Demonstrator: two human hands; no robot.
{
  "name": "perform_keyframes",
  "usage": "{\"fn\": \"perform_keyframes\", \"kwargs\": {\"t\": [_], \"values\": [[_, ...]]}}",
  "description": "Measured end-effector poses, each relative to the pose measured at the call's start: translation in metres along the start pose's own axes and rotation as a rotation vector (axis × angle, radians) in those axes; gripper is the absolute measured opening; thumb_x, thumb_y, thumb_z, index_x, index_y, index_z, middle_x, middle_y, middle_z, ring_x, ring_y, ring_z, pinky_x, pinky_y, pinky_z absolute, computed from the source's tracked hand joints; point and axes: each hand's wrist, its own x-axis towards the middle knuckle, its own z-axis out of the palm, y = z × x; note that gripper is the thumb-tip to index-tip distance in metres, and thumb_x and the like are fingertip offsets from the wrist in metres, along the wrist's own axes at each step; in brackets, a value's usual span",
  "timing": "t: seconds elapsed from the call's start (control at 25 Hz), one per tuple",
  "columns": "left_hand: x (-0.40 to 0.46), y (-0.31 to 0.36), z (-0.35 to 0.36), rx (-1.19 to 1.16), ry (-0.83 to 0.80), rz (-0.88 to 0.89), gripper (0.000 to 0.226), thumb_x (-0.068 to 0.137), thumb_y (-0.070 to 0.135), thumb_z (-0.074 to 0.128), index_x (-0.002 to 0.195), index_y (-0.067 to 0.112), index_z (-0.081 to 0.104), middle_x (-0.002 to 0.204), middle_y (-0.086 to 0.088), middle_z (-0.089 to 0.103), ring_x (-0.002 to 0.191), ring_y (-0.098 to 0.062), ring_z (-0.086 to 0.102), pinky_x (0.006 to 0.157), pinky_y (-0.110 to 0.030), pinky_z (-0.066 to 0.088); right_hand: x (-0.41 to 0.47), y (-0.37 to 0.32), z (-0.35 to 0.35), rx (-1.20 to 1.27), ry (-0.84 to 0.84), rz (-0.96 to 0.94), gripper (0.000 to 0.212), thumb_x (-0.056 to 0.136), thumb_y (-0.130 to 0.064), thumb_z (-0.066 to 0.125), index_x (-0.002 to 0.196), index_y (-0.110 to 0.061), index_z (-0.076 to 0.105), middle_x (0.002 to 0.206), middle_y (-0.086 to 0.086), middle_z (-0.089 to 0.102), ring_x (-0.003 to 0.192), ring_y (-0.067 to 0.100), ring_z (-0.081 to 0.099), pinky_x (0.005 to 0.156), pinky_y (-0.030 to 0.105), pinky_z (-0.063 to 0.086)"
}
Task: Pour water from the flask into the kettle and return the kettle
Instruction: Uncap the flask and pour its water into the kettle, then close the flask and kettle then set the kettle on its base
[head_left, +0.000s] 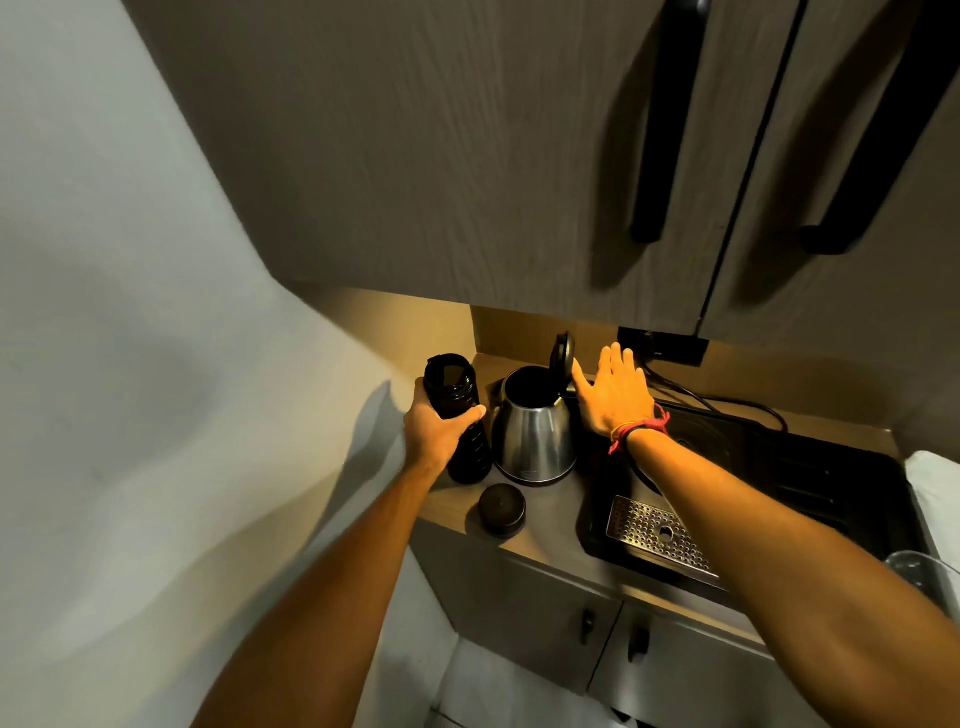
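A dark flask stands upright and uncapped at the left end of the counter. My left hand is wrapped around its body. Just to its right sits a steel kettle with its lid flipped up and its mouth uncovered. My right hand hovers flat with fingers spread beside the raised lid, over the kettle's handle side, holding nothing. The flask's round black cap lies on the counter in front of the kettle.
A black tray with a perforated metal drip grate fills the counter's right half. Cables run to a wall socket behind. A glass stands at far right. Cabinet doors with black handles hang overhead. A wall closes the left side.
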Motion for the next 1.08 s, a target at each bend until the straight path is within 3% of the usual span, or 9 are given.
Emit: {"fn": "perform_keyframes", "kwargs": {"t": [0.12, 0.36, 0.48, 0.56, 0.6, 0.72, 0.84, 0.96, 1.08], "values": [[0.004, 0.002, -0.004, 0.043, -0.071, -0.039, 0.079, 0.067, 0.026, 0.091, 0.133, 0.01, 0.05, 0.121, -0.008, 0.066, 0.104, -0.016, 0.061, 0.077, -0.015, 0.047, 0.0, 0.002, 0.001, -0.024, 0.001, -0.005, 0.088, 0.095, -0.065, 0.013, 0.157, -0.004, 0.02, 0.165, 0.015, 0.016, 0.154, 0.032, 0.013, 0.124, 0.05, 0.02], [-0.001, -0.001, -0.018, 0.138, -0.168, -0.104, 0.082, 0.073, 0.036, 0.086, 0.138, 0.008, 0.045, 0.13, -0.013, 0.062, 0.121, -0.031, 0.058, 0.099, -0.04, 0.05, 0.0, -0.001, -0.002, -0.057, 0.006, -0.04, 0.082, 0.097, -0.06, 0.014, 0.157, -0.005, 0.02, 0.165, 0.015, 0.016, 0.154, 0.032, 0.014, 0.123, 0.05, 0.021], [-0.018, -0.007, -0.024, 0.493, -0.144, -0.138, 0.075, 0.081, 0.067, 0.065, 0.122, 0.006, 0.052, 0.115, -0.015, 0.062, 0.105, -0.034, 0.062, 0.085, -0.043, 0.055, -0.001, -0.004, -0.002, -0.051, 0.005, -0.037, 0.081, 0.097, -0.059, 0.015, 0.157, -0.005, 0.02, 0.166, 0.014, 0.015, 0.154, 0.032, 0.013, 0.124, 0.05, 0.02], [-0.035, -0.018, -0.02, 0.732, -0.281, -0.097, 0.074, 0.082, 0.078, 0.048, 0.105, 0.009, 0.06, 0.099, -0.009, 0.064, 0.091, -0.029, 0.064, 0.077, -0.039, 0.056, -0.002, -0.004, -0.003, -0.036, -0.002, -0.027, 0.082, 0.097, -0.06, 0.014, 0.157, -0.005, 0.019, 0.166, 0.014, 0.015, 0.154, 0.032, 0.012, 0.124, 0.05, 0.019], [-0.043, -0.023, -0.016, 0.786, -0.361, -0.073, 0.074, 0.082, 0.079, 0.047, 0.107, 0.011, 0.061, 0.101, -0.009, 0.065, 0.092, -0.029, 0.065, 0.077, -0.038, 0.055, -0.002, -0.004, -0.004, -0.028, -0.008, -0.023, 0.082, 0.097, -0.061, 0.014, 0.157, -0.005, 0.02, 0.166, 0.014, 0.015, 0.154, 0.031, 0.012, 0.124, 0.05, 0.019], [-0.059, -0.033, 0.009, 0.806, -0.532, -0.005, 0.081, 0.082, 0.071, 0.057, 0.138, 0.013, 0.043, 0.129, -0.015, 0.056, 0.116, -0.035, 0.058, 0.088, -0.045, 0.053, -0.004, -0.005, -0.005, -0.039, -0.005, -0.024, 0.082, 0.097, -0.06, 0.015, 0.157, -0.005, 0.02, 0.166, 0.014, 0.014, 0.154, 0.032, 0.012, 0.124, 0.05, 0.018], [-0.073, -0.039, 0.041, 0.899, -0.683, 0.09, 0.09, 0.082, 0.059, 0.067, 0.15, 0.014, 0.028, 0.149, -0.017, 0.037, 0.134, -0.039, 0.039, 0.102, -0.052, 0.044, -0.007, -0.007, -0.008, -0.041, -0.021, -0.013, 0.081, 0.098, -0.06, 0.015, 0.157, -0.005, 0.019, 0.166, 0.014, 0.013, 0.155, 0.031, 0.01, 0.124, 0.051, 0.017], [-0.082, -0.046, 0.06, 1.031, -0.744, 0.186, 0.081, 0.086, 0.04, 0.07, 0.15, 0.015, 0.028, 0.15, -0.017, 0.031, 0.136, -0.038, 0.033, 0.104, -0.052, 0.043, -0.009, -0.01, -0.012, -0.079, -0.06, -0.007, 0.077, 0.099, -0.057, 0.017, 0.158, -0.007, 0.018, 0.166, 0.015, 0.01, 0.155, 0.033, 0.007, 0.124, 0.051, 0.016], [-0.079, -0.036, 0.06, 1.015, -0.664, 0.372, 0.071, 0.087, 0.041, 0.068, 0.143, 0.013, 0.035, 0.138, -0.015, 0.04, 0.126, -0.035, 0.043, 0.093, -0.047, 0.051, -0.009, -0.008, -0.017, -0.179, -0.1, -0.039, 0.071, 0.101, -0.053, 0.018, 0.159, -0.013, 0.016, 0.166, 0.017, 0.006, 0.154, 0.036, 0.002, 0.124, 0.052, 0.015]]}}
